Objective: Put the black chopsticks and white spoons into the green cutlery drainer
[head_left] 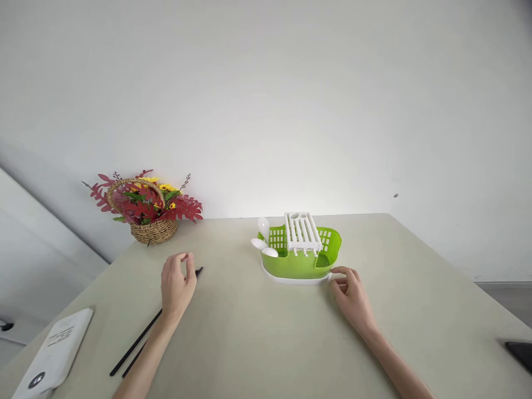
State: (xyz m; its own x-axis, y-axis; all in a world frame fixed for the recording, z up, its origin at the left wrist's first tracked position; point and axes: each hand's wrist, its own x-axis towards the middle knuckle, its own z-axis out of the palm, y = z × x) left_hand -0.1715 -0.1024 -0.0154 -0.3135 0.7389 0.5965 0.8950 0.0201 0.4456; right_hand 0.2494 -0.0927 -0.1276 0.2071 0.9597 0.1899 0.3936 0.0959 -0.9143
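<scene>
My left hand (178, 285) hovers over a pair of black chopsticks (139, 339) that lie on the beige table (249, 343); thumb and forefinger are curled together near the chopsticks' far tips, and I cannot see whether they pinch them. My right hand (351, 296) rests on the table with its fingers curled, the fingertips touching the white base tray at the right end of a green cutlery drainer (299, 260). The drainer carries a white slotted rack (302, 230) on top, and two white spoons (264, 241) stick out of its left end.
A wicker basket of red leaves and yellow flowers (147, 209) stands at the table's back left by the wall. A white packet with a printed label (54, 354) lies at the front left corner. A dark flat object (519, 353) pokes in at the right edge.
</scene>
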